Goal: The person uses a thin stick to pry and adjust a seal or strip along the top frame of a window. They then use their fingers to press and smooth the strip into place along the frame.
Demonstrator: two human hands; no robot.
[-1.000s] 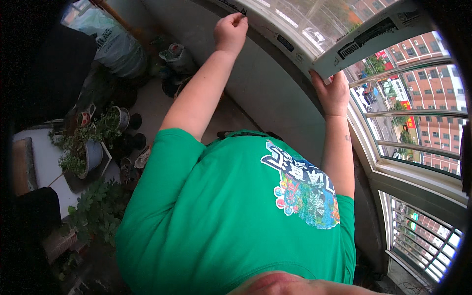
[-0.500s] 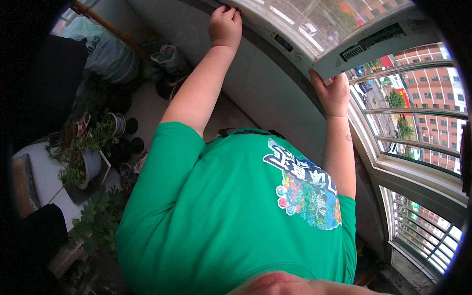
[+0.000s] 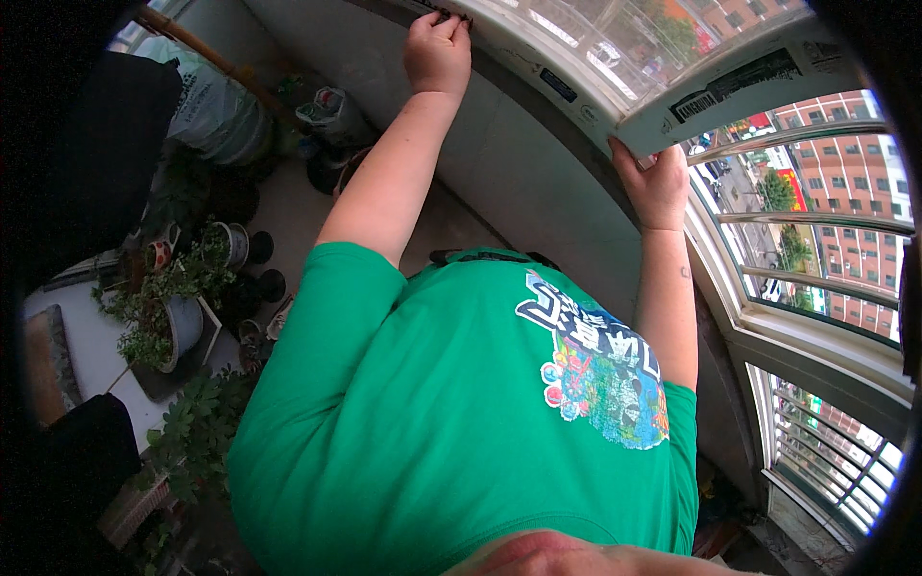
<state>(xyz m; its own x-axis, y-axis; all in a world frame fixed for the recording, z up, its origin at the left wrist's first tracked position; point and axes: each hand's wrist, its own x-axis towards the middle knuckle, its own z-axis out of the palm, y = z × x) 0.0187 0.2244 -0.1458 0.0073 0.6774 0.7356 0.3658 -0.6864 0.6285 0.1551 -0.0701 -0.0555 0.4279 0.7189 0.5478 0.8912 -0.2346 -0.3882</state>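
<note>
A white-framed window sash [image 3: 523, 56] with a clear pane stands above the low wall, its near corner close to my right hand. My left hand [image 3: 437, 58] is raised at the far top, fingers curled round the sash's left end by a small dark part, with the fingertips partly hidden. At the sash's lower right corner, my right hand [image 3: 658, 192] grips the frame, thumb on one side and fingers bent on the other. Dark printed labels [image 3: 735, 84] are stuck along the frame's side. Both arms are stretched out, far apart.
Metal bars [image 3: 816, 221] cross the window opening on the right, with buildings and a street beyond. Below the sash runs a pale low wall [image 3: 567, 173]. To the left are a potted plant [image 3: 182, 331], leafy foliage [image 3: 197, 418], a white plastic bag [image 3: 226, 120] and a wooden pole [image 3: 206, 48].
</note>
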